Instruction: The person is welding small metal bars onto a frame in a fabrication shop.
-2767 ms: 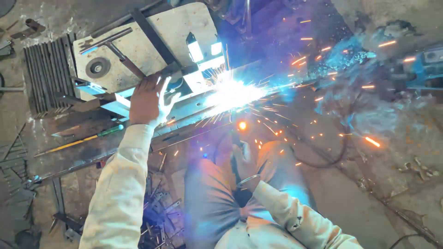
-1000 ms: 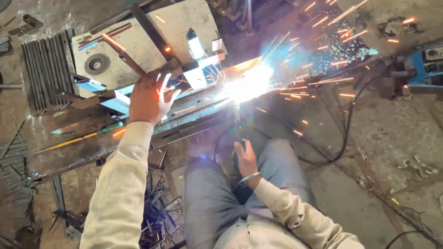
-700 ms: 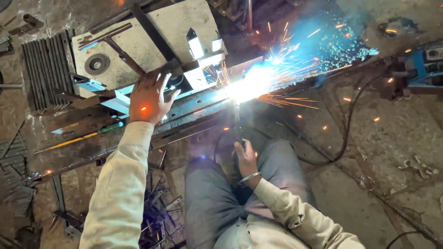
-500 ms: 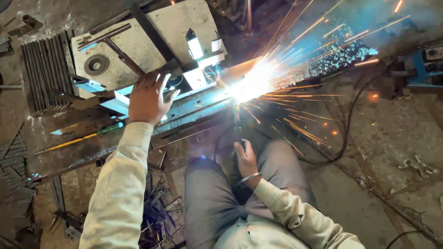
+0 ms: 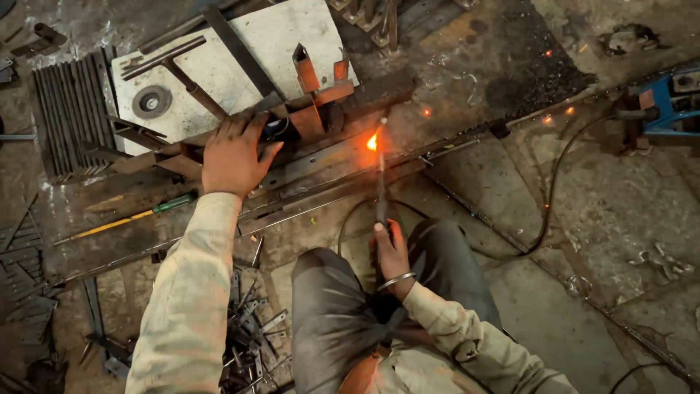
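Observation:
My left hand (image 5: 235,152) presses flat on a rusty steel frame piece (image 5: 313,120) lying across long metal bars (image 5: 343,171) on the floor. My right hand (image 5: 391,248) is closed around a welding electrode holder (image 5: 381,197), with the rod pointing up at the bars. A small orange glow (image 5: 372,141) burns at the rod's tip on the joint. Upright short steel pieces (image 5: 304,69) stand on the frame just beyond my left hand. My knees are bent below the bars.
A white board (image 5: 240,66) with a grinding disc (image 5: 152,101) and a T-shaped bar lies behind. Ribbed metal strips (image 5: 69,109) lie at the left, a green-handled screwdriver (image 5: 135,217) near the bars, scrap pieces (image 5: 251,321) by my leg, a blue machine (image 5: 667,98) at right with a black cable.
The bright arc and spray of sparks have died down to a small orange glow. My left hand has stayed on the frame; my right hand holds about the same place.

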